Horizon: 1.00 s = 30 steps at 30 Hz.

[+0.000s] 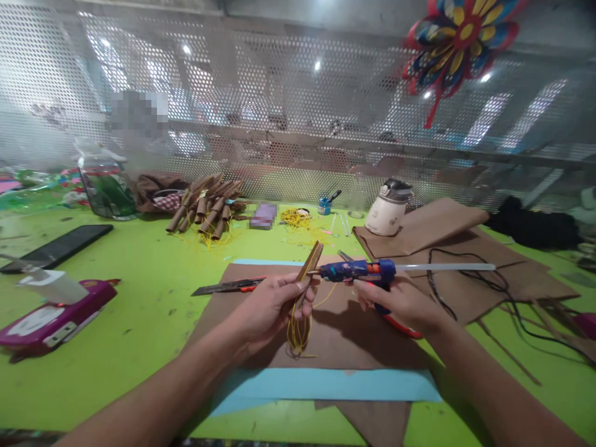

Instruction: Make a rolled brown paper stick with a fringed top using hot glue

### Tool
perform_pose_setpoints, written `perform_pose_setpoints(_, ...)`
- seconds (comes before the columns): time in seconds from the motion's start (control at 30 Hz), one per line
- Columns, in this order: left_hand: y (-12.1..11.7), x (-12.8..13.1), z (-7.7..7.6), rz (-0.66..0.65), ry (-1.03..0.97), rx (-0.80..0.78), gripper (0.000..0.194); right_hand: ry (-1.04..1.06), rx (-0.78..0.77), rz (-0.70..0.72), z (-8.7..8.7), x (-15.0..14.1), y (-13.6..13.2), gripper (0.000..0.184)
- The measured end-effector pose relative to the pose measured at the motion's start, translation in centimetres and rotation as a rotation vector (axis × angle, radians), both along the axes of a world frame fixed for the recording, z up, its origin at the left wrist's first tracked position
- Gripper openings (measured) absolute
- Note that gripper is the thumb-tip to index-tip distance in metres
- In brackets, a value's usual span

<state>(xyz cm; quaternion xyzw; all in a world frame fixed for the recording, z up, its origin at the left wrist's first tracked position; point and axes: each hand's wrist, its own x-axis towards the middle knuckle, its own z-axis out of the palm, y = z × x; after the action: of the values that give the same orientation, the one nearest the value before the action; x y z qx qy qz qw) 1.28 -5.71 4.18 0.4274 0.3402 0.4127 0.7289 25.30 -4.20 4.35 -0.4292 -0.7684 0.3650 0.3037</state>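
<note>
My left hand (pixel 284 301) is closed around a narrow folded piece of brown paper (pixel 313 257), held tilted up over the work sheet. A loop of yellow string (pixel 298 335) hangs below those fingers. In my right hand (pixel 391 298) is a blue hot glue gun (pixel 347 270), its nozzle at the brown piece; whether it touches I cannot tell. A long clear glue stick (pixel 447 267) sticks out of its back. Beneath both hands lies a brown paper sheet (pixel 261 351) with light blue paper (pixel 335 385) along its near side. A utility knife (pixel 228 286) rests by my left hand.
Several brown paper rolls (pixel 214 211) with yellow string lie at the back left. A purple power strip (pixel 60 310) and a black phone (pixel 60 245) are on the left. Brown paper (pixel 442 223), a cream spray bottle (pixel 388 211) and a black cord (pixel 507 298) occupy the right.
</note>
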Motion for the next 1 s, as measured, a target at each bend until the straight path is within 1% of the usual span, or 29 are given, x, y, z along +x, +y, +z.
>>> perform_pose_setpoints(0.13,-0.1,0.0,0.1,0.022,0.008,0.012,0.016,0.051,-0.006,0.027,-0.2,-0.3,0.2,0.039)
perform_pose_setpoints(0.23,-0.1,0.2,0.1,0.050,0.023,0.016,0.015,0.110,-0.037,0.010,-0.4,-0.7,0.1,0.036)
perform_pose_setpoints(0.33,-0.3,0.3,0.2,0.071,0.032,0.038,0.014,0.214,-0.104,0.006,-0.7,-1.3,0.0,0.033)
perform_pose_setpoints(0.47,-0.4,0.4,0.2,0.096,0.028,0.073,0.012,0.391,-0.201,0.022,-1.2,-2.1,-0.2,0.037)
perform_pose_setpoints(0.6,-0.5,0.4,0.2,0.100,0.032,0.100,0.014,0.507,-0.251,0.024,-1.7,-2.4,-0.2,0.031)
perform_pose_setpoints(0.8,-0.7,0.5,0.1,0.097,0.015,0.119,0.018,0.614,-0.291,0.013,-2.1,-2.3,0.1,0.028)
perform_pose_setpoints(1.0,-1.0,0.8,0.0,0.114,-0.019,0.091,0.022,0.704,-0.306,0.017,-2.4,-2.3,0.5,0.027)
